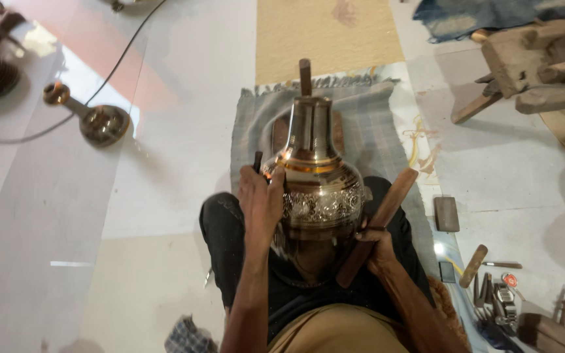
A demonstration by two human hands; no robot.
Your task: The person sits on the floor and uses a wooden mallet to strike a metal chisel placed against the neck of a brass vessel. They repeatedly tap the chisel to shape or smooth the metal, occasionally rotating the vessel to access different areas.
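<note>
Left hand (259,196) clamped on small punch (257,161), tip against brass vase (315,189) shoulder, 10 o'clock side. Right hand (375,245) clamped on wooden mallet (377,225), 3 o'clock. Vase lies in lap over grey mat (374,124). Best: punch steady, strikes light.

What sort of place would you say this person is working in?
Probably a metal engraver's floor workshop: an engraved brass vase lies on a grey mat, a wooden mallet is in hand, and hand tools lie scattered.

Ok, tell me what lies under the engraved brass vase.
Under the brass vase a grey fringed cloth is spread on the floor, and a wooden post sticks out past its neck. The vase hides what holds the post; its base rests against the person's lap.
</note>
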